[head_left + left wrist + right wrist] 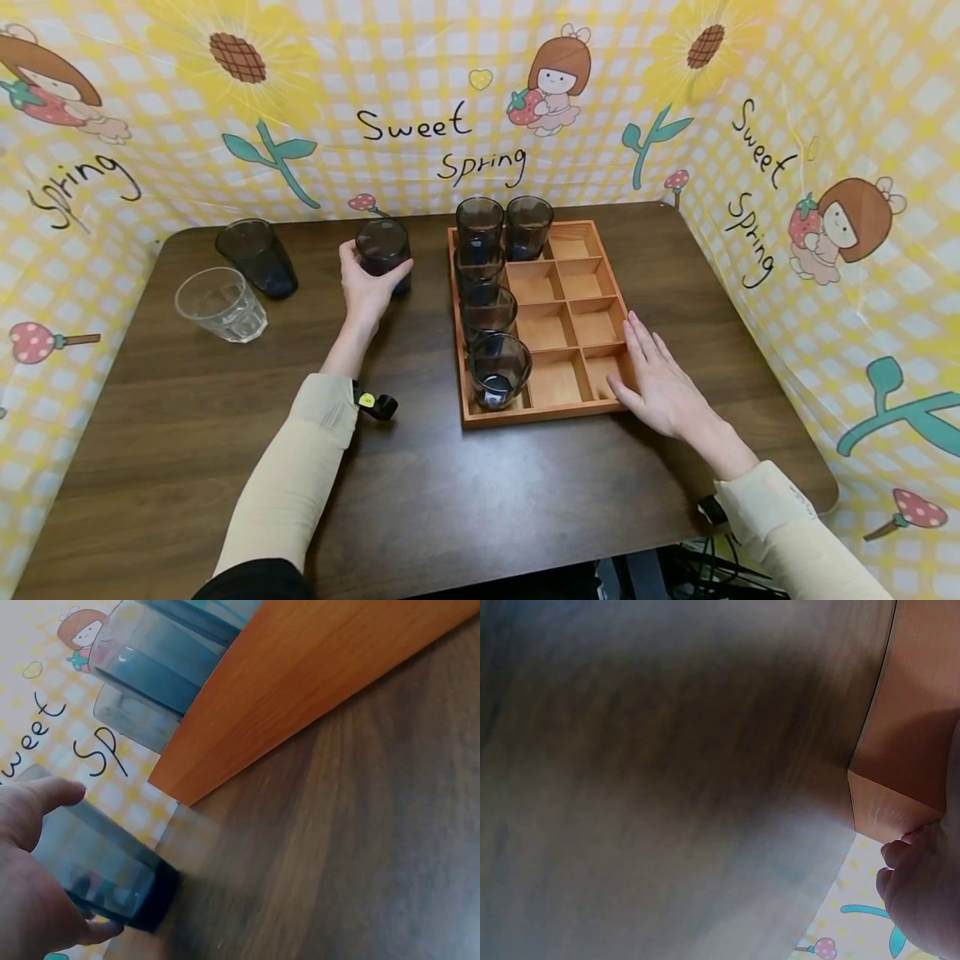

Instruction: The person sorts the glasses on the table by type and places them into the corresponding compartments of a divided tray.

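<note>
My left hand (366,290) grips a dark tinted glass (382,240) left of the wooden tray, thumb on its near right side. In the left wrist view the glass (112,859) leans; whether its base touches the table is unclear. Straight fingers of my right hand (663,387) rest along the right edge of the divided wooden tray (558,377), thumb over its near right corner compartment. The right wrist view shows that hand (922,889) against the tray's outer wall (911,697). Several tinted glasses fill the tray's left column, the nearest glass (498,371) in front; another glass (528,229) stands beside the back one.
On the table's left stand a dark glass (257,258) and a clear glass (221,304), close together. A patterned yellow cloth (420,83) walls in the back and sides of the brown table (420,492). Cables (720,558) hang below its front edge.
</note>
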